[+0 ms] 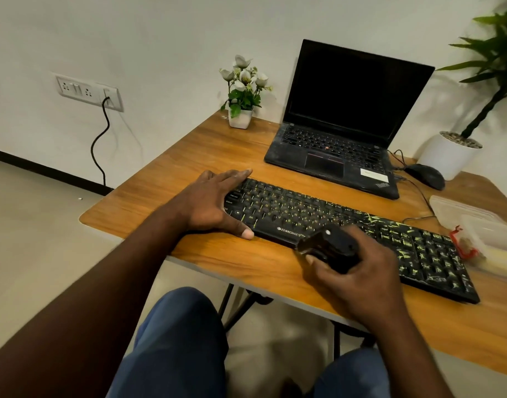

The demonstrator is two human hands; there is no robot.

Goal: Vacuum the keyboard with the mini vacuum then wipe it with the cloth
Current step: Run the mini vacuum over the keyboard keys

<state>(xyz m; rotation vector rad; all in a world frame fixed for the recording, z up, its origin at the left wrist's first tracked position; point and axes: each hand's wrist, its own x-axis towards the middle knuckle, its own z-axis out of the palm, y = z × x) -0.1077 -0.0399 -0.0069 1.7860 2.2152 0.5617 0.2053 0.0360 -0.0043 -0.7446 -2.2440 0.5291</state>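
The keyboard (pixel 292 208) sits across my wooden desk (pixel 217 145), long axis running on a diagonal from the far left to the near right, front edge with the brand name facing me. My left hand (pixel 209 202) lies flat and spread over its left end, fingers straight along the back corner and thumb resting at the front edge. My right hand (pixel 361 277) is curled round the mini vacuum (pixel 332 244), a small black thing hovering at the keyboard's front edge about midway along. It's motion-blurred and my fingers cover its lower part, so I honestly can't tell which way it points or whether it's touching the keys. The right half of the board is littered with yellow-green bits; the left half looks a lot cleaner. Behind it is an open laptop (pixel 347 110) with a dark screen and a black mouse (pixel 426 176) just beside it. A clear plastic container (pixel 476 222) sits off the keyboard's right end, partly cut off, and a little flower pot (pixel 242 96) sits at the back.
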